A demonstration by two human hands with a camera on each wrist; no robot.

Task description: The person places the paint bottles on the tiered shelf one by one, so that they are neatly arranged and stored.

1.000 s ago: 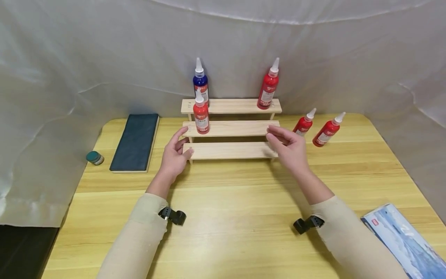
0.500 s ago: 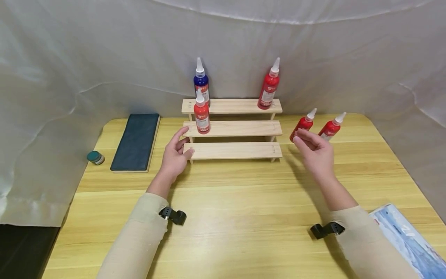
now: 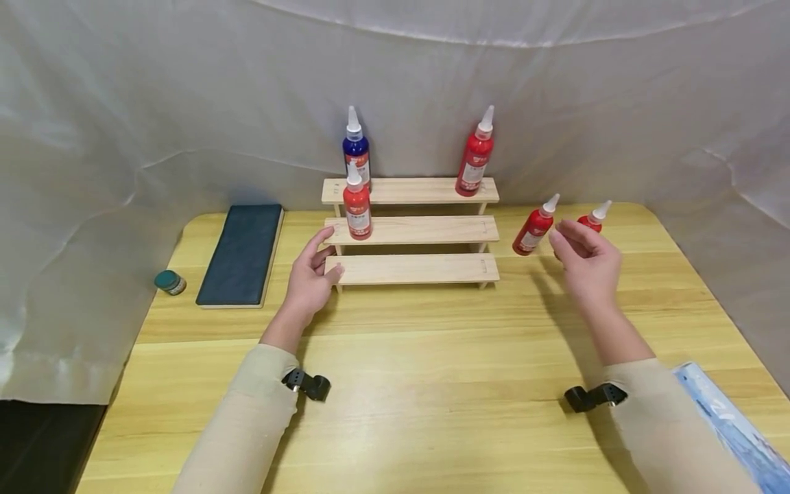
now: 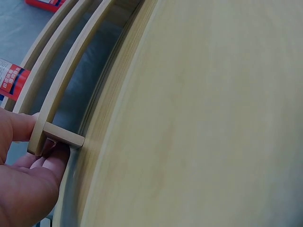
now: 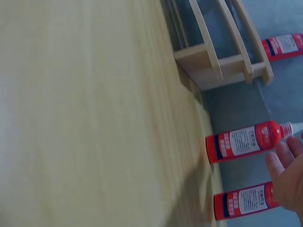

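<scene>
A three-step wooden shelf [image 3: 410, 269] stands at the table's back. My left hand [image 3: 310, 274] grips its lower left end; in the left wrist view the thumb and fingers of that hand [image 4: 28, 175] pinch the board end. On the top step are a blue bottle [image 3: 356, 152] at left and a red bottle [image 3: 474, 163] at right. Another red bottle [image 3: 358, 211] stands on the middle step's left. My right hand [image 3: 589, 267], fingers loosely bent and empty, hovers by two red bottles on the table, one to its left [image 3: 533, 232], the other [image 3: 592, 219] partly hidden behind it.
A dark notebook [image 3: 241, 255] lies left of the shelf, with a small green-lidded jar [image 3: 169, 282] beside it. At the right front edge is a blue and white box [image 3: 734, 425], partly covered by my right sleeve. Grey cloth [image 3: 407, 82] hangs behind the table.
My right hand has moved right, from the shelf's right end to the two red bottles on the table. My left hand has kept its grip on the shelf.
</scene>
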